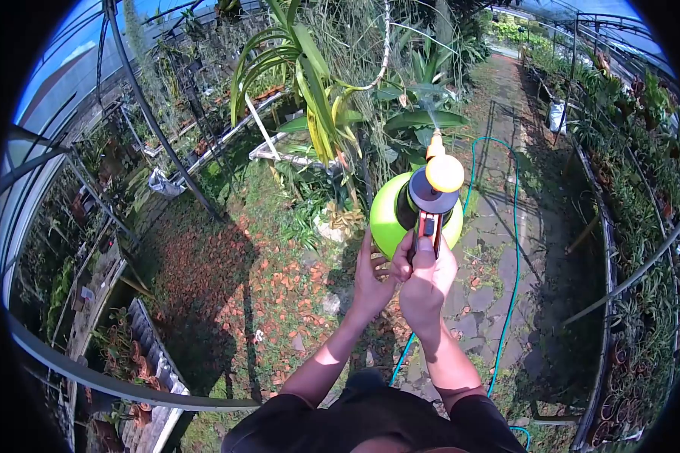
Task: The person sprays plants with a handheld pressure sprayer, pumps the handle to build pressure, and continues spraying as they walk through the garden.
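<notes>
A lime-green pump pressure sprayer (pixel 387 219) is held up in front of me, its round yellow knob and orange nozzle pointing away. Fine mist leaves the nozzle tip toward the broad green leaves (pixel 427 119) just beyond it. My right hand (pixel 425 283) is closed around the sprayer's handle, with the thumb on the dark trigger button. Against the lower left of the green tank, my left hand (pixel 373 279) supports it with curled fingers, partly hidden behind the tank. A hanging plant with long strap leaves (pixel 313 98), some yellowed, is to the left of the nozzle.
A teal hose (pixel 517 249) snakes along the stone path (pixel 499 196) at right. Plant benches (pixel 608 325) line both sides. A metal post (pixel 159 121) leans at left, and a curved grey rail (pixel 121 389) crosses the lower left. Reddish chips (pixel 227 294) cover the ground.
</notes>
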{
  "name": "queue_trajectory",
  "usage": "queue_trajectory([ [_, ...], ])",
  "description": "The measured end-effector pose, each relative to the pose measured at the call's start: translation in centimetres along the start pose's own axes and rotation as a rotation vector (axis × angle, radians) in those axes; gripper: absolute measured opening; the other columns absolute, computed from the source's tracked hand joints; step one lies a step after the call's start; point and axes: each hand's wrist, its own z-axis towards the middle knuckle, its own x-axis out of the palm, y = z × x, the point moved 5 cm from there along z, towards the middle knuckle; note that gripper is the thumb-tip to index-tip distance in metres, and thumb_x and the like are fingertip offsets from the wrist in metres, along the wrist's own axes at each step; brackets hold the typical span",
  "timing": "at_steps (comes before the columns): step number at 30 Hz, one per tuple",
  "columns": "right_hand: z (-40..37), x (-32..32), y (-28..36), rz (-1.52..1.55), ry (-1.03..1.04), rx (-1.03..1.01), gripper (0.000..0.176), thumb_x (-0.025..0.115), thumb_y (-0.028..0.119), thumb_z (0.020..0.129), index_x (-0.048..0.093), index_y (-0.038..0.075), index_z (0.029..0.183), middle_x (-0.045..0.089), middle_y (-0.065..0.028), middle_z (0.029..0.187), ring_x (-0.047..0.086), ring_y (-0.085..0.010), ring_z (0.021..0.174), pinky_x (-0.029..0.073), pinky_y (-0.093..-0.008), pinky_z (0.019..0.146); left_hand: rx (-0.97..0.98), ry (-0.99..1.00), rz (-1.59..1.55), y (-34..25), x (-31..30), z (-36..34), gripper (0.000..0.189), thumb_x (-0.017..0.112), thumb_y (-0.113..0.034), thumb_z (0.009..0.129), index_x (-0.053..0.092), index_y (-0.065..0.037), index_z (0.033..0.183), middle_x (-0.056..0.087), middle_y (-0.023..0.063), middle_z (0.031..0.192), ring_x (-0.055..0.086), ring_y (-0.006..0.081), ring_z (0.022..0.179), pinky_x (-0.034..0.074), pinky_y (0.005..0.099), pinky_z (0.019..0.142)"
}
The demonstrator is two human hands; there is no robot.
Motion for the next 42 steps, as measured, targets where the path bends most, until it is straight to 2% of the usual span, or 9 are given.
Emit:
queue_trajectory([
  [6,2.2,0.5,-1.2,-0.117,0.015,-0.093,0.022,0.039,0.017,0.103,0.047,-0.001,0.093,0.044,0.0014,0.067,0.038,-0.0051,0.055,0.032,-0.0219,0.05,0.059,0.059,0.019,-7.1,1.4,1.5,0.068,0.061,-0.011,0.091,0.027,-0.005,0.15,0.049,0.0147,0.133,0.057,0.0201,0.111,0.051,0.0298,0.084],
  [10,4.3,0.9,-2.4,-0.263,0.148,-0.244,0.015,0.046,0.012,0.099,0.052,-0.001,0.095,0.054,-0.0041,0.064,0.054,-0.0119,0.052,0.042,-0.0294,0.049,0.224,0.148,-0.124,-8.9,1.4,3.6,0.048,0.049,-0.019,0.102,0.038,0.001,0.145,0.054,0.0116,0.131,0.054,0.0167,0.111,0.045,0.0289,0.089],
  [13,5.4,0.6,-3.7,-0.258,0.157,-0.164,0.015,0.047,0.012,0.098,0.052,-0.002,0.095,0.054,-0.0053,0.061,0.054,-0.0139,0.05,0.042,-0.03,0.049,0.207,0.032,-0.028,-6.6,1.0,4.2,0.038,0.054,-0.022,0.099,0.05,0.0,0.13,0.058,0.0067,0.102,0.056,0.0148,0.087,0.046,0.0297,0.069],
  [16,6.7,-1.4,-6.5,-0.259,0.19,-0.017,0.016,0.047,0.012,0.098,0.053,-0.002,0.094,0.054,-0.0057,0.06,0.054,-0.0137,0.05,0.041,-0.03,0.048,-0.12,-0.097,-0.38,0.0,1.3,6.1,0.074,0.068,-0.01,0.087,0.026,-0.003,0.147,0.049,0.0167,0.131,0.058,0.0212,0.112,0.054,0.0317,0.083],
  [19,6.9,-3.9,-9.6,-0.239,0.212,0.172,0.016,0.047,0.011,0.098,0.053,-0.002,0.092,0.054,-0.0059,0.059,0.053,-0.0139,0.049,0.04,-0.0308,0.047,-0.108,-0.111,0.053,3.9,1.3,3.9,0.074,0.071,-0.018,0.086,0.026,-0.001,0.142,0.054,0.0156,0.124,0.061,0.0213,0.107,0.052,0.0338,0.084],
  [22,5.8,-6.2,-12.3,-0.228,0.309,0.305,0.02,0.04,0.012,0.102,0.05,-0.001,0.09,0.044,0.0033,0.063,0.038,-0.0025,0.056,0.032,-0.0214,0.05,-0.26,-0.099,0.191,7.9,1.9,1.1,0.084,0.073,-0.02,0.083,0.02,-0.003,0.145,0.056,0.0159,0.118,0.063,0.0214,0.101,0.052,0.0344,0.082],
  [28,5.2,-12.9,-14.2,-0.186,0.251,0.457,0.022,0.039,0.014,0.104,0.05,0.0,0.091,0.042,0.0042,0.064,0.037,-0.0019,0.055,0.03,-0.0206,0.048,-0.437,-0.039,0.305,13.2,5.2,-1.6,0.091,0.074,-0.019,0.082,0.013,-0.002,0.148,0.062,0.0176,0.106,0.068,0.0233,0.091,0.054,0.0347,0.076],
  [33,5.0,-20.4,-16.3,-0.097,0.208,0.607,0.021,0.041,0.014,0.103,0.05,0.0,0.091,0.042,0.0044,0.063,0.036,-0.0019,0.053,0.029,-0.0209,0.047,-0.752,0.123,0.518,17.4,9.7,-2.4,0.102,0.078,-0.041,0.078,0.015,0.001,0.147,0.064,0.0283,0.112,0.068,0.039,0.1,0.055,0.0428,0.082],
  [42,14.0,-30.5,-5.3,0.116,0.159,0.339,0.024,0.034,0.015,0.103,0.046,0.0,0.088,0.042,0.0006,0.063,0.037,-0.0052,0.053,0.032,-0.0232,0.049,-0.27,-0.173,0.41,12.7,22.5,7.6,0.117,0.089,-0.02,0.067,0.014,-0.003,0.155,0.054,0.0187,0.119,0.063,0.0285,0.091,0.055,0.039,0.083],
])
